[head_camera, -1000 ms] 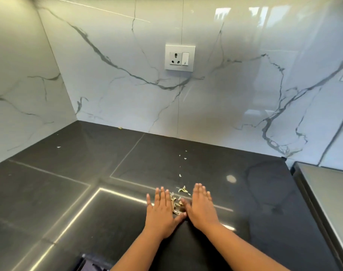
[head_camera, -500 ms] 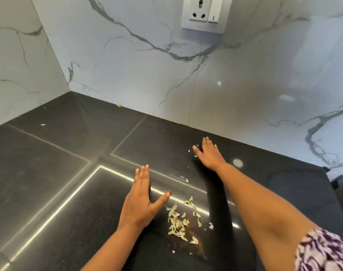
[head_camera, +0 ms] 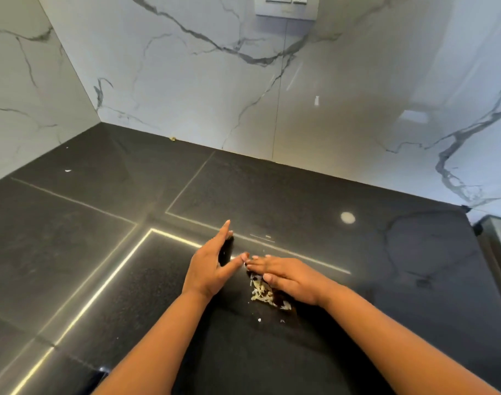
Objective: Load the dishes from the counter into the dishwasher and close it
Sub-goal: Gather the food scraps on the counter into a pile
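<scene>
Two hands work over a dark desk in a corner of white marbled wall. The left hand stands on its edge, fingers straight and together, thumb stretched right toward the other hand; it holds nothing. The right hand lies flat, palm down, fingers straight and pointing left, their tips just beside the left thumb. It rests on the far side of a small heap of pale scraps, which lies on the desk between the two hands, partly under the right palm. A few loose bits lie just nearer the person than the heap. One white fleck sits well apart at far left, and a yellowish crumb lies where desk meets wall. A socket plate is cut off by the top edge. No dishes or dishwasher show in this view.
</scene>
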